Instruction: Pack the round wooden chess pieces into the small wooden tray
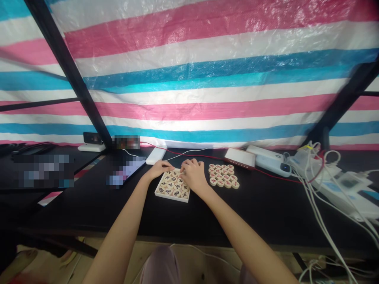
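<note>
A shallow white tray [171,198] on the black table holds rows of round, pale Chinese chess pieces [170,184] with black characters. At its far left corner, my left hand [158,170] touches the rim, thumb and fingers stretched out and apart. My right hand [194,175] rests over the tray's far right part. Its fingers are spread and bent, with the fingertips at the pieces there, and it covers some of them. To the right of that hand, Chinese chess pieces with red characters [223,176] lie in a block of rows directly on the table.
Behind the tray lie a white power bank-like block [156,154] and a phone [128,171]. A white and brown box [239,157], a white device [268,161] and tangled white cables [310,185] occupy the right. A red cable [174,153] crosses the back, before a striped sheet [207,106].
</note>
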Demonstrator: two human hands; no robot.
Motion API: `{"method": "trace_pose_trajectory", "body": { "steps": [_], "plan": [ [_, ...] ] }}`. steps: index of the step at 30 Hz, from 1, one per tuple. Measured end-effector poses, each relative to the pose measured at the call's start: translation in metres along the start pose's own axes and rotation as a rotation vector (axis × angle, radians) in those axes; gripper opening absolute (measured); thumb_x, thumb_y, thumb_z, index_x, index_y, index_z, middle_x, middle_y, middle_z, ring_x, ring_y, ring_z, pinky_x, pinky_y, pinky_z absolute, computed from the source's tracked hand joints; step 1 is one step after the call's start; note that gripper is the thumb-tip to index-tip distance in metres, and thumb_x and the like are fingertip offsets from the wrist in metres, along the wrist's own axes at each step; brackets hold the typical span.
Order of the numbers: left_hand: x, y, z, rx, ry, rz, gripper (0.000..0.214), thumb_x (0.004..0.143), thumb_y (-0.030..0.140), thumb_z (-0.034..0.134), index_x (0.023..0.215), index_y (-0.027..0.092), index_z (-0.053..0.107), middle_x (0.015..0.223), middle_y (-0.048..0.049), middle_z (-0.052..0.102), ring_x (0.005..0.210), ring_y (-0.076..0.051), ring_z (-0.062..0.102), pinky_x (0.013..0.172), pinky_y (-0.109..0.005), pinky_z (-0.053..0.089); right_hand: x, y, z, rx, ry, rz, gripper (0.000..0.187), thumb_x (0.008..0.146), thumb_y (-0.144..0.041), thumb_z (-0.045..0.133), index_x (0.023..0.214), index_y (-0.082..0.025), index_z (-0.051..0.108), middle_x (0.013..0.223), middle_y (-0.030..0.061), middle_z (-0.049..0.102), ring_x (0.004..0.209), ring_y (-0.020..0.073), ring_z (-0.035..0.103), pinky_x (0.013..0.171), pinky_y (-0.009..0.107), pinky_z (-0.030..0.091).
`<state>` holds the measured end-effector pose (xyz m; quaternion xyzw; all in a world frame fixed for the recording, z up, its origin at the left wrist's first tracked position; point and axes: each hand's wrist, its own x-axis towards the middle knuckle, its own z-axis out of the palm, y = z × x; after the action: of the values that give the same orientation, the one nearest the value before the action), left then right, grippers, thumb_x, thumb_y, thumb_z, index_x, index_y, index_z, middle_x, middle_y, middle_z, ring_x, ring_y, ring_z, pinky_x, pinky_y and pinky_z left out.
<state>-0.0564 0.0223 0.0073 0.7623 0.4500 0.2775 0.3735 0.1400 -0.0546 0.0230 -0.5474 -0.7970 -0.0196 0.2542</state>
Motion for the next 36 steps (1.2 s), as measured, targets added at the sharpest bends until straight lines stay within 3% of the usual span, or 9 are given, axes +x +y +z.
{"method": "trace_pose_trajectory", "body": {
  "steps": [5, 10, 15, 21, 30, 36],
  "plan": [
    [-0.002, 0.005, 0.000, -0.004, -0.005, 0.004, 0.034, 0.066, 0.045, 0.066, 0.075, 0.013, 0.073, 0.078, -0.0076, 0.070, 0.077, -0.022, 0.061, 0.073, -0.032, 0.044, -0.001, -0.003, -0.002, 0.034, -0.079, -0.080, 0.013, 0.084, -0.023, 0.057, 0.074, -0.023, 0.065, 0.087, 0.0009, 0.067, 0.088, 0.0169, 0.049, 0.078, 0.035, 0.021],
    [-0.002, 0.004, 0.000, -0.020, -0.014, -0.013, 0.035, 0.066, 0.046, 0.067, 0.076, 0.013, 0.073, 0.078, -0.0078, 0.070, 0.078, -0.022, 0.061, 0.072, -0.031, 0.045, 0.002, -0.001, 0.000, 0.130, -0.027, -0.073, 0.009, 0.083, -0.021, 0.056, 0.080, -0.022, 0.064, 0.085, 0.0005, 0.069, 0.087, 0.0160, 0.055, 0.081, 0.033, 0.026],
    [0.000, -0.003, -0.001, -0.021, 0.001, -0.034, 0.035, 0.065, 0.047, 0.068, 0.077, 0.014, 0.073, 0.085, -0.0079, 0.070, 0.083, -0.023, 0.062, 0.075, -0.031, 0.045, 0.013, 0.034, -0.009, 0.411, 0.065, 0.183, 0.014, 0.082, -0.019, 0.054, 0.090, -0.021, 0.065, 0.091, -0.0006, 0.070, 0.079, 0.0113, 0.061, 0.074, 0.023, 0.040],
    [0.002, -0.002, -0.002, -0.009, -0.011, -0.060, 0.036, 0.065, 0.049, 0.068, 0.078, 0.015, 0.073, 0.085, -0.0076, 0.071, 0.085, -0.023, 0.062, 0.078, -0.033, 0.046, 0.009, 0.082, -0.019, 0.326, 0.035, 0.329, 0.013, 0.079, -0.019, 0.056, 0.083, -0.022, 0.069, 0.084, -0.0001, 0.071, 0.078, 0.0150, 0.063, 0.072, 0.026, 0.042],
    [0.003, -0.003, -0.001, -0.016, 0.000, -0.059, 0.037, 0.064, 0.049, 0.069, 0.076, 0.014, 0.073, 0.081, -0.0072, 0.070, 0.081, -0.023, 0.062, 0.075, -0.031, 0.045, 0.009, 0.076, -0.020, 0.128, -0.023, 0.303, 0.011, 0.080, -0.023, 0.059, 0.084, -0.025, 0.069, 0.092, 0.0011, 0.071, 0.095, 0.0211, 0.058, 0.083, 0.035, 0.031],
    [0.003, -0.003, -0.001, -0.007, 0.002, -0.060, 0.037, 0.064, 0.049, 0.069, 0.077, 0.015, 0.073, 0.082, -0.0069, 0.070, 0.081, -0.023, 0.062, 0.075, -0.031, 0.045, 0.006, 0.078, -0.025, 0.100, -0.106, 0.230, 0.012, 0.075, -0.021, 0.064, 0.083, -0.028, 0.069, 0.087, -0.0034, 0.072, 0.088, 0.0168, 0.060, 0.081, 0.032, 0.028]
  ]
}}
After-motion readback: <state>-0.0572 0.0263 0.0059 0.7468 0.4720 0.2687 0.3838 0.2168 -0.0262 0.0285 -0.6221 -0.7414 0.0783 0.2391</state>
